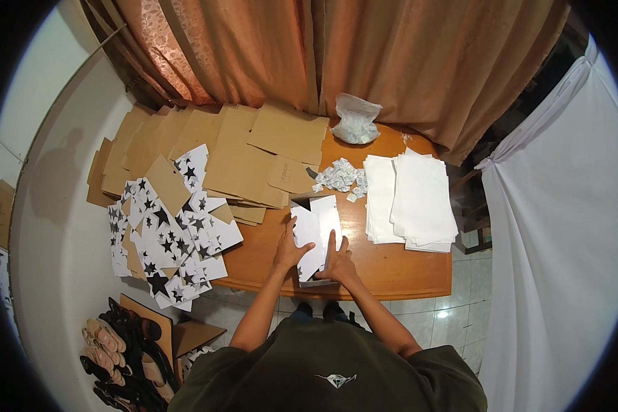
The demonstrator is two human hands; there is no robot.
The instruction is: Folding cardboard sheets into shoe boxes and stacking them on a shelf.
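Note:
A small open box with white inner faces or white paper in it stands at the table's front edge, in front of my body. My left hand holds its left side, with the thumb reaching over the white surface. At the near right corner my right hand grips the box, its fingers pointing up along the right side. Dark star print shows at the box's near left corner. Whether the white surface is a flap or a loose sheet I cannot tell.
Flattened brown cardboard boxes and star-printed box pieces cover the table's left half. Small packets lie beyond the box, a plastic bag behind them. White paper sheets lie right. Shoes stand on the floor.

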